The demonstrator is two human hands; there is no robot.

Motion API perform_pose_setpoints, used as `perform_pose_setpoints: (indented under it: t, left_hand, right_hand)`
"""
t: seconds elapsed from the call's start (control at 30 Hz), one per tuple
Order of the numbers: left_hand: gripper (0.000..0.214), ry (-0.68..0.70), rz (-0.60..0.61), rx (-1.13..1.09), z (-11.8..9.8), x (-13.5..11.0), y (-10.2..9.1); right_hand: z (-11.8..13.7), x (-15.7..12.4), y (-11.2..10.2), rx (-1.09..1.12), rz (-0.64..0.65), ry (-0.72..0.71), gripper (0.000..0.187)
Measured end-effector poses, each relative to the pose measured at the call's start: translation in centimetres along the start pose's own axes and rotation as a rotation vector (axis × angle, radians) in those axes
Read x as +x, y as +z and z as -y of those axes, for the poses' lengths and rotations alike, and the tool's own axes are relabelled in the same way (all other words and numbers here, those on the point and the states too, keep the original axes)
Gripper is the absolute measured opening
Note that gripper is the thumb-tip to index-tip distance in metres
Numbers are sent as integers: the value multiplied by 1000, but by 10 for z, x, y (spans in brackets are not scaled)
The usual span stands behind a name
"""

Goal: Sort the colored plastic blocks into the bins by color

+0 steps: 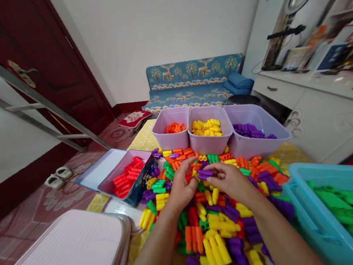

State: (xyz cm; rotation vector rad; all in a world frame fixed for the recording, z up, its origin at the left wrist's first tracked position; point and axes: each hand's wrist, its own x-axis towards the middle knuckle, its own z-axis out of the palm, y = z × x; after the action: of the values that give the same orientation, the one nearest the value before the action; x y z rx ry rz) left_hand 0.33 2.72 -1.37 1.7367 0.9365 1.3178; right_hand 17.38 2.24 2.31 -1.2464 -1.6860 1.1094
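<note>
A heap of plastic tube blocks (216, 224) in orange, yellow, purple, green and red covers the table in front of me. My left hand (181, 186) hovers over the heap with curled fingers, its thumb reaching toward a purple block (206, 173). My right hand (231, 181) pinches that purple block between thumb and fingers. Both hands meet at the middle of the heap.
Three lilac bins stand behind the heap: orange blocks (175, 128), yellow blocks (207, 128), purple blocks (249, 130). A tray of red blocks (127, 176) lies left, a blue bin of green blocks (346, 212) right, a pink lid (66, 251) near left.
</note>
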Motion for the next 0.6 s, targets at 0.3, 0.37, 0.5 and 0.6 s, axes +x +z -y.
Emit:
perform_pose_setpoints:
  t: [0.3, 0.37, 0.5, 0.6]
  left_hand:
    - [34, 79, 146, 503, 2, -1, 4]
    - [32, 92, 163, 550, 2, 0, 5]
    - [25, 95, 167, 594, -2, 0, 4]
    - [20, 86, 164, 606, -3, 0, 3]
  right_hand:
    - [7, 5, -20, 761, -629, -262, 38]
    - [3, 6, -18, 709, -571, -169, 35]
    - [-20, 10, -9, 246, -399, 26, 30]
    - [-36, 12, -1, -177, -329, -39, 35]
